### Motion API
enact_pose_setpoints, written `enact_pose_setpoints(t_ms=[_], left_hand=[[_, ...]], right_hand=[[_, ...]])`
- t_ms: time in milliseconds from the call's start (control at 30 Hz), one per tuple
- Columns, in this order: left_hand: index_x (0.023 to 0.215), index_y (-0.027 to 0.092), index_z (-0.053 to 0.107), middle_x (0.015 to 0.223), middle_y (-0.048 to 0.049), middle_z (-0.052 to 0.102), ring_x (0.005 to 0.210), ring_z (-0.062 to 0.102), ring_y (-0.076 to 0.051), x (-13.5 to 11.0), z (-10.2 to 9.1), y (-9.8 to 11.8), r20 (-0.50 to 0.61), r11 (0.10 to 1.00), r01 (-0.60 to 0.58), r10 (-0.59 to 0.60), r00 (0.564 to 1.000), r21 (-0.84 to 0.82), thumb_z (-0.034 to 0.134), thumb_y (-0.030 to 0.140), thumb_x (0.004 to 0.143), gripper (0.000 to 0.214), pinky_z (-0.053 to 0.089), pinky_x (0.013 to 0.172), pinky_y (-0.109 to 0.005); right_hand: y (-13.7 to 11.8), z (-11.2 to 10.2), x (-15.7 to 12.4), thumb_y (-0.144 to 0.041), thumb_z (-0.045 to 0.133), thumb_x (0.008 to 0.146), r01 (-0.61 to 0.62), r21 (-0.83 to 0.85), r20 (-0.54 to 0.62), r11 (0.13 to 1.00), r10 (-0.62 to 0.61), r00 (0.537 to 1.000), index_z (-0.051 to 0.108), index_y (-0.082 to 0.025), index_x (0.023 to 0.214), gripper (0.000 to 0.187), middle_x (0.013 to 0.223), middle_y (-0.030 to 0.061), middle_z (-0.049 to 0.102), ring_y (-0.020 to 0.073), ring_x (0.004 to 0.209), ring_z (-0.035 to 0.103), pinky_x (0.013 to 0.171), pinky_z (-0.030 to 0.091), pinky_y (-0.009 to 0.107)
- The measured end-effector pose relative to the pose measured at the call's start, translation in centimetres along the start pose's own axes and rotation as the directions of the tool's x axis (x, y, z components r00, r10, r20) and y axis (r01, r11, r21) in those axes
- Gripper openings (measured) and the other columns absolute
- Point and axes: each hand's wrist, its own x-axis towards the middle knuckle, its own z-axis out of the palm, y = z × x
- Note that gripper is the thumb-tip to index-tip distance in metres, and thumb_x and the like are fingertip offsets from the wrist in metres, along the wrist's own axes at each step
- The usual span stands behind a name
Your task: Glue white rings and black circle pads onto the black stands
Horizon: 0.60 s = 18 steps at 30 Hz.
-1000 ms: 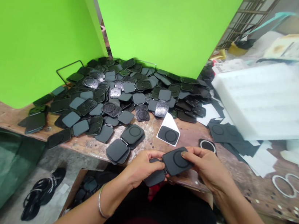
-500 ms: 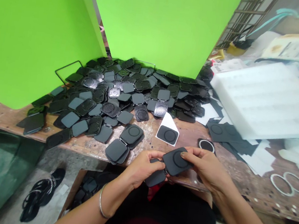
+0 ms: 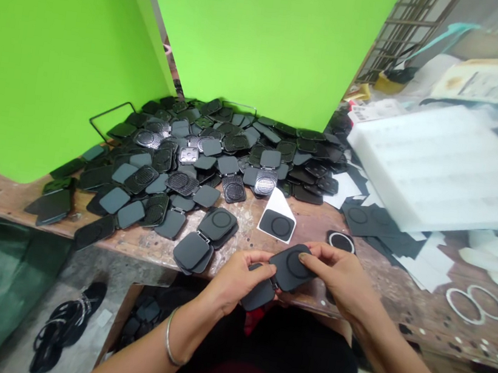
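Observation:
Between my two hands is a dark grey hinged pad (image 3: 289, 269) with a ring mark on its upper panel, held over the table's front edge. My left hand (image 3: 237, 277) grips it near the hinge, thumb on top. With thumb and fingers, my right hand (image 3: 333, 273) pinches the right side of the ringed panel. Just beyond lies a white backing sheet (image 3: 282, 199) carrying a grey ringed sticker (image 3: 276, 225). A small stack of similar hinged pads (image 3: 194, 251) rests left of my hands. Right of the sheet sits a black piece with a white ring (image 3: 341, 242).
A large heap of hinged pads (image 3: 206, 162) covers the back of the wooden table (image 3: 246, 207), below green panels (image 3: 268, 42). At right are a white foam block (image 3: 444, 169), grey sheets, paper scraps and loose white rings (image 3: 465, 306). Sandals (image 3: 68, 322) and a box (image 3: 122, 316) are below.
The camera view has shifted slightly. My left thumb has moved a little up onto the ringed panel's edge; both hands still hold the hinged pad in nearly the same place.

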Motion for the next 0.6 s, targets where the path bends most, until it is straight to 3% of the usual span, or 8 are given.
enact_pose_setpoints(t_ms=[100,200,267,467,533,600], left_hand=[[0.102,0.014,0.073,0.068,-0.0033,0.071,0.053,0.063,-0.014,0.1,0.1,-0.3,-0.067,0.998,-0.060,0.061,0.996,0.009,0.073,0.032,0.070,0.037,0.051,0.051,-0.023],[0.099,0.015,0.075,0.068,-0.0018,0.070,0.054,0.063,-0.013,0.2,0.2,-0.6,-0.130,0.989,-0.142,0.146,0.981,0.039,0.071,0.030,0.072,0.032,0.049,0.050,-0.021],[0.100,0.015,0.075,0.068,-0.0012,0.069,0.053,0.062,-0.013,0.3,0.3,-0.6,-0.155,0.983,-0.175,0.181,0.971,0.054,0.070,0.029,0.073,0.031,0.048,0.049,-0.021],[0.102,0.014,0.076,0.068,-0.0022,0.070,0.055,0.062,-0.014,0.3,0.3,-0.6,-0.166,0.980,-0.197,0.200,0.966,0.037,0.070,0.028,0.073,0.032,0.050,0.053,-0.023],[0.102,0.015,0.076,0.071,-0.0026,0.071,0.056,0.062,-0.014,0.2,0.3,-0.6,-0.160,0.979,-0.200,0.202,0.966,0.029,0.070,0.028,0.073,0.032,0.050,0.054,-0.023],[0.102,0.015,0.076,0.072,-0.0028,0.071,0.056,0.062,-0.013,0.2,0.3,-0.6,-0.155,0.979,-0.201,0.202,0.967,0.024,0.070,0.029,0.073,0.032,0.051,0.054,-0.023]], right_hand=[[0.3,0.2,-0.6,-0.040,0.067,0.074,0.211,-0.220,-0.074,0.952,-0.232,0.970,0.069,-0.018,0.067,0.023,0.100,0.0099,0.067,0.0222,0.090,0.063,0.079,0.050,0.034],[0.9,0.6,-1.3,-0.035,0.058,0.084,0.402,-0.451,-0.117,0.797,-0.500,0.858,0.071,-0.019,0.084,0.021,0.100,0.0103,0.061,0.0229,0.094,0.060,0.082,0.048,0.037],[1.2,0.9,-1.6,-0.028,0.053,0.091,0.468,-0.556,-0.097,0.687,-0.613,0.784,0.071,-0.018,0.094,0.021,0.094,0.0089,0.059,0.0209,0.090,0.059,0.079,0.048,0.036],[1.7,1.6,-1.8,-0.016,0.048,0.095,0.530,-0.691,-0.056,0.491,-0.768,0.638,0.068,-0.016,0.107,0.023,0.086,0.0073,0.059,0.0182,0.082,0.057,0.074,0.049,0.031],[1.5,1.7,-1.7,-0.016,0.049,0.095,0.518,-0.707,-0.073,0.481,-0.779,0.622,0.066,-0.017,0.111,0.024,0.086,0.0068,0.059,0.0181,0.082,0.058,0.075,0.049,0.032],[1.4,1.7,-1.6,-0.018,0.051,0.094,0.484,-0.680,-0.133,0.551,-0.741,0.658,0.060,-0.017,0.120,0.028,0.084,0.0052,0.060,0.0175,0.078,0.059,0.073,0.050,0.032]])
